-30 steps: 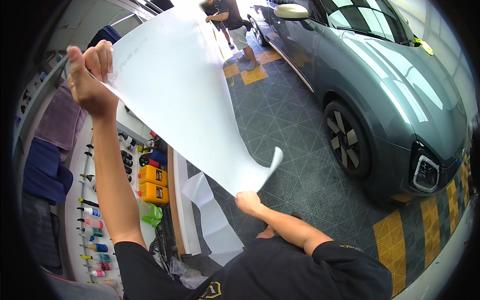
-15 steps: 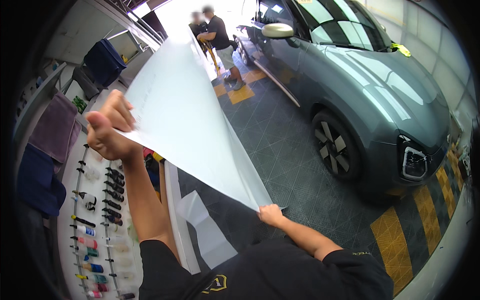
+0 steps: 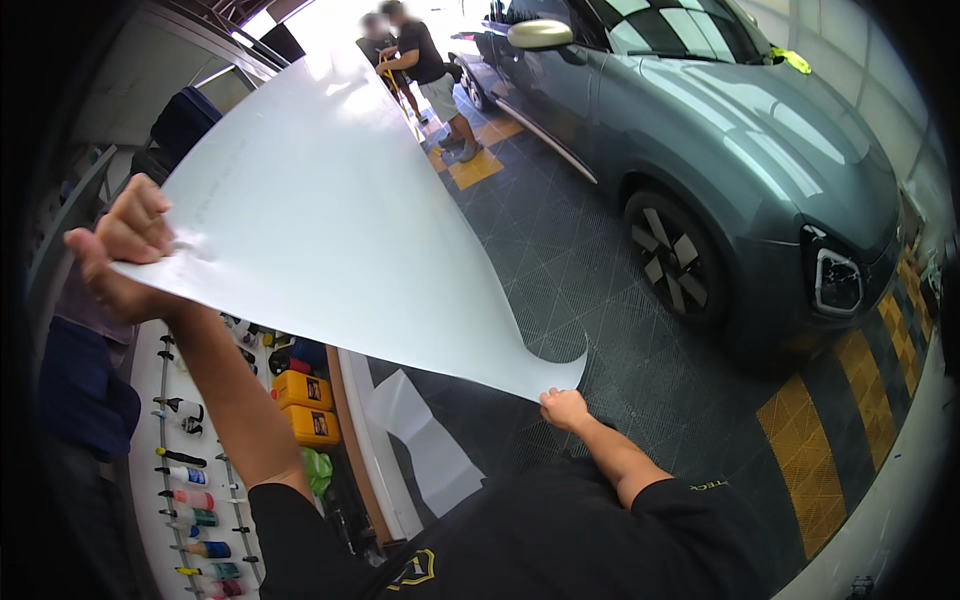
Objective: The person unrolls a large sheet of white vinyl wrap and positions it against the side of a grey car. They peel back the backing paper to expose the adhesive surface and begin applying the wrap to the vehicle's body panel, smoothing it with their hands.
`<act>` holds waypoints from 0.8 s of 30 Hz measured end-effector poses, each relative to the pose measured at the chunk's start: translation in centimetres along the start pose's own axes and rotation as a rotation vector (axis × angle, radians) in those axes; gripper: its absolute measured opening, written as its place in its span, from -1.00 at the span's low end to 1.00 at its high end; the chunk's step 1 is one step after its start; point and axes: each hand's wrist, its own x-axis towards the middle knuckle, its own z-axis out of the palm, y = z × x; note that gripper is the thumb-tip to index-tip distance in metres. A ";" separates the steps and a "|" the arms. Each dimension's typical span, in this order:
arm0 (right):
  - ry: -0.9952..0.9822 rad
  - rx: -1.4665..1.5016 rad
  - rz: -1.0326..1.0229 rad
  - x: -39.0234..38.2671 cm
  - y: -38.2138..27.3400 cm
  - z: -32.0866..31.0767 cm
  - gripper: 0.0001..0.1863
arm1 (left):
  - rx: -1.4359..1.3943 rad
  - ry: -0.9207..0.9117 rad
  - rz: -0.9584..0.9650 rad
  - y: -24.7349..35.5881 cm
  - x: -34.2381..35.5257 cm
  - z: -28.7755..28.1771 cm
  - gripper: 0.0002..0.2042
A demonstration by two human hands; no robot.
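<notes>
A large white sheet point(image 3: 330, 210) stretches out in front of me, its far end rising toward the bright opening. My left hand point(image 3: 130, 250) is closed on its near left corner, thumb sticking out and fingers creasing it. Lower right, my right hand point(image 3: 563, 408) pinches the near edge beside a corner that curls up. A second white sheet point(image 3: 440, 465) lies creased below, along a pale ledge point(image 3: 372, 445).
A grey-green car point(image 3: 740, 150) stands at the right on grey and yellow floor tiles point(image 3: 810, 460). Two people point(image 3: 425, 70) stand at the far opening. On the left are bottles point(image 3: 190, 500) on rails, yellow jugs point(image 3: 305, 390) and dark cloths point(image 3: 80, 380).
My left hand first moved right and down, then back left, carrying the sheet's corner. The sheet now looks flatter and broader than half a second ago. My right hand shifted slightly.
</notes>
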 end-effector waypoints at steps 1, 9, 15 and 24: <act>-0.011 0.018 0.014 -0.3 0.5 1.2 -0.71 | 0.007 -0.023 -0.035 0.6 1.0 -0.4 -0.47; -0.165 0.087 0.057 0.0 -1.1 7.0 -0.69 | 0.245 -0.091 -0.146 1.2 0.1 0.9 -0.51; -0.167 0.154 0.191 0.4 -2.5 9.7 -0.66 | 0.307 -0.096 -0.170 1.8 -0.3 2.1 -0.50; -0.420 0.075 0.163 1.4 -1.4 9.7 -0.63 | 0.301 -0.128 -0.134 2.6 -0.6 2.7 -0.46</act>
